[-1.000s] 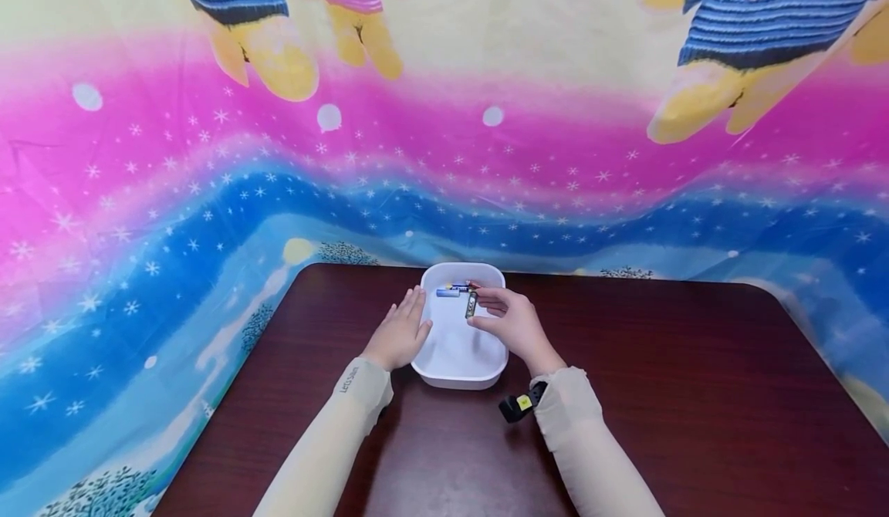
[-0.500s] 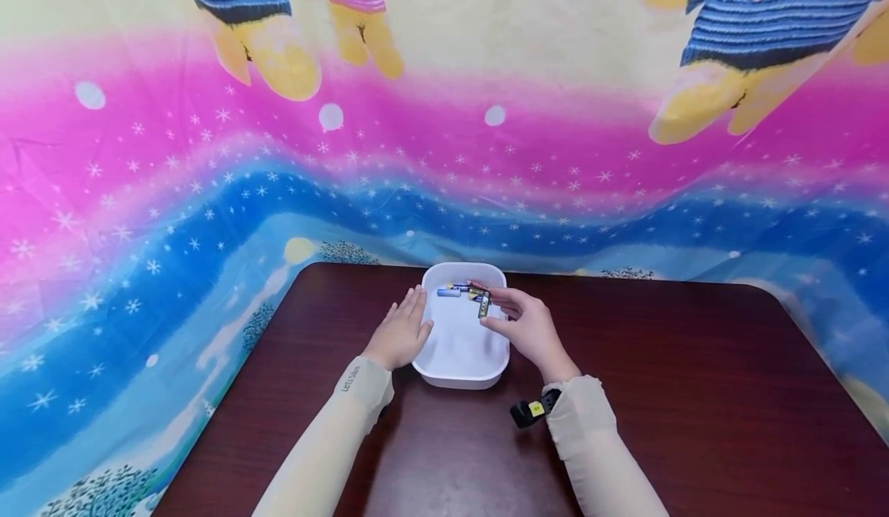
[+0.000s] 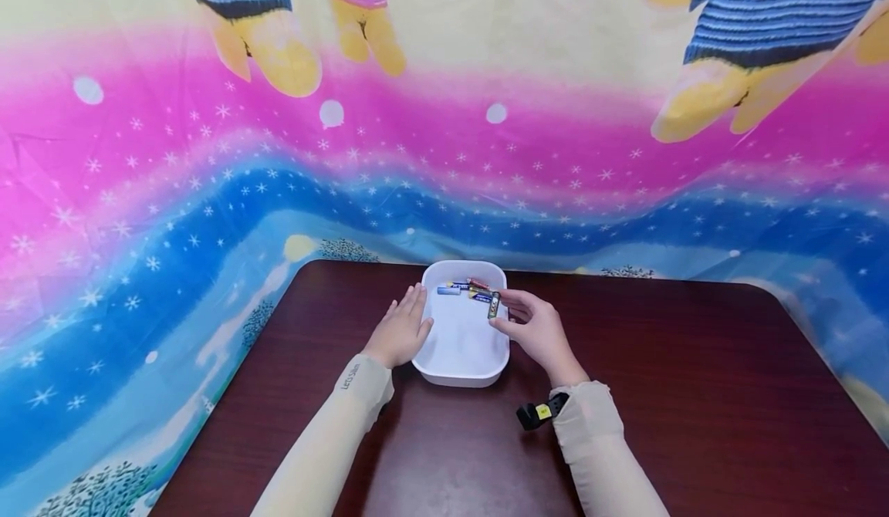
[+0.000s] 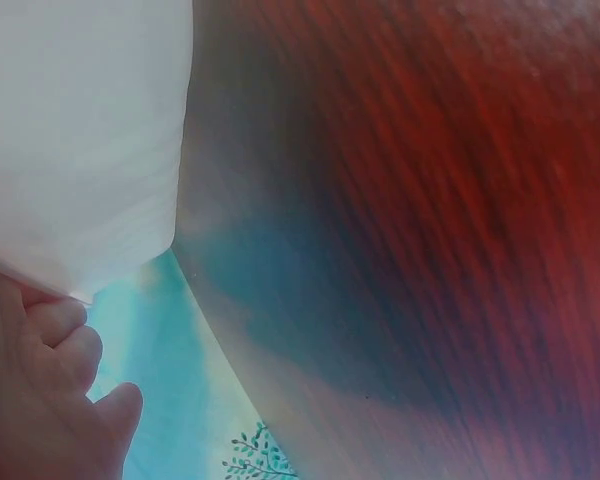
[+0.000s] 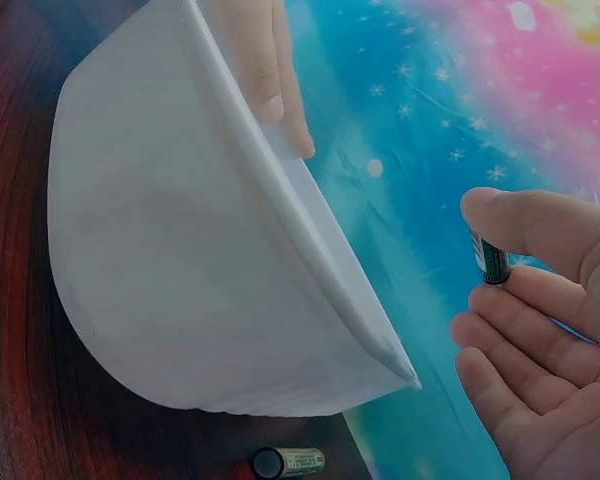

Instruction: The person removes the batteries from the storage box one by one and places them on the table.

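Observation:
My right hand [image 3: 540, 333] pinches a dark battery with pale lettering [image 3: 494, 305] between thumb and fingers, near the right side of a white plastic tray [image 3: 461, 351]. In the right wrist view the battery [image 5: 492, 262] stands between thumb and index finger. My left hand [image 3: 398, 333] rests along the tray's left rim, its fingers extended. Towards the tray's far end lie several batteries, among them a light blue one [image 3: 448, 291], a dark blue one [image 3: 479, 296] and a red one [image 3: 477, 282], partly bunched together.
The tray stands on a dark reddish-brown table [image 3: 694, 378], near its far edge. Beside the tray, another battery [image 5: 290, 462] lies on the table in the right wrist view. A printed cloth [image 3: 444, 162] hangs behind the table.
My right hand has moved to the right with the battery, from over the tray's middle to its right side, uncovering the dark blue and red batteries. The left hand has stayed on the rim.

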`<state>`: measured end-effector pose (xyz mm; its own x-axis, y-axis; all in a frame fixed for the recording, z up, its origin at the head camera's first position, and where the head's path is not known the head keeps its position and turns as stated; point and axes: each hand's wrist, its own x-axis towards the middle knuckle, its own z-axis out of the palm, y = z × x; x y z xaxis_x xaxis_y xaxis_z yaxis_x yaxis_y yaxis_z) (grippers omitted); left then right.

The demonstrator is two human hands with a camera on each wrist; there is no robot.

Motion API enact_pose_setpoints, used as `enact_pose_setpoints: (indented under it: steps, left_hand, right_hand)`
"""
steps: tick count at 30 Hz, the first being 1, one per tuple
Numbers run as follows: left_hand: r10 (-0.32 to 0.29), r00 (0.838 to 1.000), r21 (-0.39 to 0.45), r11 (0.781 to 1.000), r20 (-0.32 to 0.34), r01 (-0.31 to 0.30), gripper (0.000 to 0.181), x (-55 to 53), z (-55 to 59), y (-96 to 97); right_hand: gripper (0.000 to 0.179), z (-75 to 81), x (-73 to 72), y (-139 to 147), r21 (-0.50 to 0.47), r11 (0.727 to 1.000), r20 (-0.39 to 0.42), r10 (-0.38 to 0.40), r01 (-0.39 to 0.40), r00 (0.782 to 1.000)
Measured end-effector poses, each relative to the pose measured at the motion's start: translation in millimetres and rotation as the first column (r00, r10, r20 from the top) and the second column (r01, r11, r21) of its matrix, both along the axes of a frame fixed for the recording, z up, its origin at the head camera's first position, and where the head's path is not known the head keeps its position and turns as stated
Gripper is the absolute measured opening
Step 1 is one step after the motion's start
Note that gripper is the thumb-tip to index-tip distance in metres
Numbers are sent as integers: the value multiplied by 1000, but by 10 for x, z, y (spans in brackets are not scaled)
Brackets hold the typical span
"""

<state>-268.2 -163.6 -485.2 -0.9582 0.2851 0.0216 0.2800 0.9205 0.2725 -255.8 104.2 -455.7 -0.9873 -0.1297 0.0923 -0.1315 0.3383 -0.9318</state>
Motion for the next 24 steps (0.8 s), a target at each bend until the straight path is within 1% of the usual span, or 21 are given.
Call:
enact_pose_setpoints:
  steps: [12, 24]
  left_hand:
    - [7, 1000, 5, 1000, 7, -7, 66, 0, 8, -7]
    - [8, 1000, 4, 1000, 4, -8, 66, -7, -1, 12]
  right_hand:
    - [54, -74, -20, 124, -11, 1000, -39, -6, 6, 999]
    - [56, -167, -32, 238, -21, 999, -43, -31, 30, 999]
